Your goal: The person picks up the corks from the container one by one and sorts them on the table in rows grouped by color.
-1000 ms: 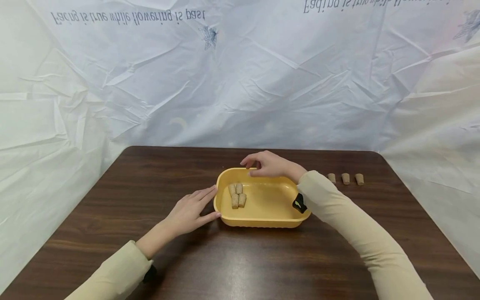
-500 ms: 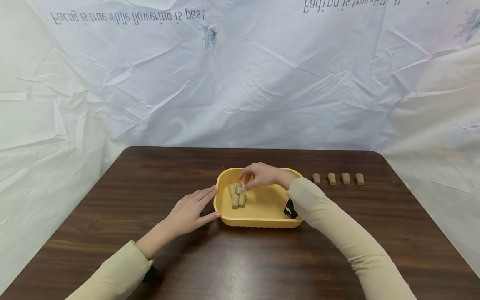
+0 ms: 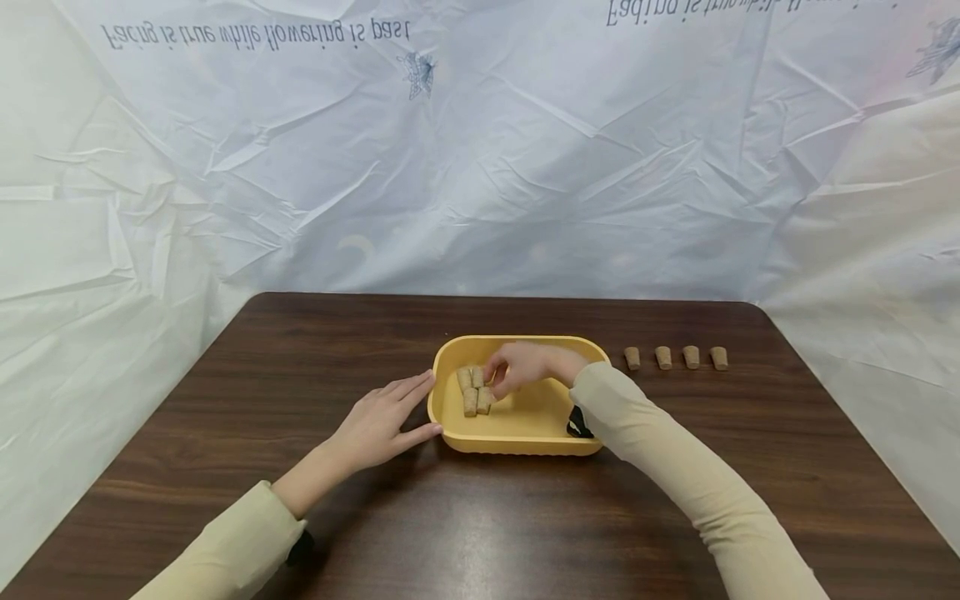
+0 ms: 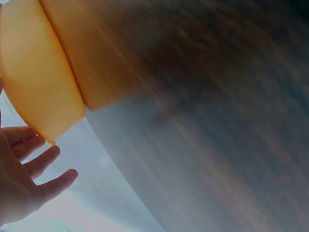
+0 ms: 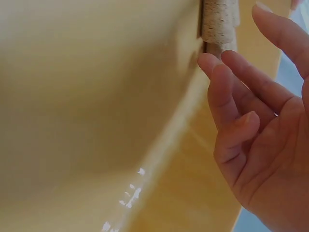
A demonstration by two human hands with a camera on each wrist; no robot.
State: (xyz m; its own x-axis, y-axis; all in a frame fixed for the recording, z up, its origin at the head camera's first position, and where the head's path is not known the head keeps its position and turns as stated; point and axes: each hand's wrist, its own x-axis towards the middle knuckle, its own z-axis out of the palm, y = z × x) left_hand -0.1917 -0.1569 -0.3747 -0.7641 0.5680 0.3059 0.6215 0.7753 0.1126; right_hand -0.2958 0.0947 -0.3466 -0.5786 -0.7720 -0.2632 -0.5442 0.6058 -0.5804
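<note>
A yellow plastic tray holds several tapered cork stoppers bunched at its left end. My left hand lies against the tray's left rim, fingers straight; in the left wrist view its fingers are spread beside the yellow wall. Inside the tray, my right hand reaches down at the right side of the corks. The right wrist view shows the fingertips right by the end of a cork, while the thumb stands apart from the fingers, with nothing gripped between them.
To the right of the tray, several more corks stand in a spaced row on the dark wooden table. White printed sheeting hangs behind the table and at both sides.
My right hand has come down from above the tray's back rim to beside the corks. Its sleeve has uncovered one more cork of the row. The left hand has stayed put.
</note>
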